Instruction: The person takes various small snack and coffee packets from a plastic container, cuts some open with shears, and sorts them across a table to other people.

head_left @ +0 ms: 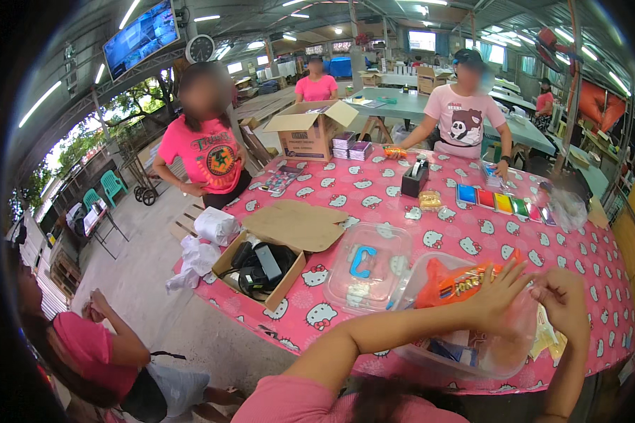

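Note:
In front of me stands a clear plastic bin (504, 366) with an orange printed plastic bag (441, 280) and packets inside. My left hand (502, 297) is stretched over the bin, fingers straight and apart, in front of the orange bag. Close beside it, at the bin's right side, my right hand (561, 299) is closed with its fingers curled and pinched. What it may hold is too small to make out; see-through plastic shows between the two hands. The bin's clear lid (342, 271) with a blue handle (363, 261) lies to the left.
Left of the lid, an open cardboard box (289, 289) holds black devices and cables. Farther off are a tape dispenser (415, 176), a row of coloured packs (502, 203) and a large carton (307, 137). People stand around the table (310, 240); one sits at my left.

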The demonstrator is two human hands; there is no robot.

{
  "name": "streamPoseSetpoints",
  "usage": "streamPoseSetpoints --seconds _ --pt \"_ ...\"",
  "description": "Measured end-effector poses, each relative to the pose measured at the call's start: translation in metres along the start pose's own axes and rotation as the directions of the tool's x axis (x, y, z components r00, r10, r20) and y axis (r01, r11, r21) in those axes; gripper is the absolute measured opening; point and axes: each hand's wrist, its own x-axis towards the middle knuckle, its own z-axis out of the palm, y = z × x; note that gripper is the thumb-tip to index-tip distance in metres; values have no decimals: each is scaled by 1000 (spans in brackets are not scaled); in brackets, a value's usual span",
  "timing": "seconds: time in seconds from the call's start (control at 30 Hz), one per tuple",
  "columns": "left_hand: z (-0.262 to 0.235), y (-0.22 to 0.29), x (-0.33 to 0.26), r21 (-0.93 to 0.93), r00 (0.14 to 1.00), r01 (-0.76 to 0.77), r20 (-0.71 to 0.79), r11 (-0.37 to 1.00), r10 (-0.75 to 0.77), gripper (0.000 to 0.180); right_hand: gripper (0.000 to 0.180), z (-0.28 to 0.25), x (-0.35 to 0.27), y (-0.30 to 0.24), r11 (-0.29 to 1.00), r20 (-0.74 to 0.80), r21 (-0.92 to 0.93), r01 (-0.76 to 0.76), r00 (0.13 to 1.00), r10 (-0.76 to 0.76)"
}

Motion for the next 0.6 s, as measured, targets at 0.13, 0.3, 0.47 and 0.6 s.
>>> streamPoseSetpoints --seconds 0.13,0.3,0.47,0.6 --pt "-8 1 14 -363 999 27 -8 931 -32 67 10 -7 12 -30 988 -99 71 138 986 -131" --pt "-41 -42 16 -609 888 -274 -458 745 -48 31 22 -3 28 -44 922 -378 91 377 870 -318" --pt "-122 -109 -28 -608 658 72 -566 790 -496 23 32 7 12 -24 973 -328 111 201 932 -155" --pt "-196 -226 -97 -927 682 -331 -364 176 -634 19 30 5 -27 2 999 126 -52 12 992 -5"
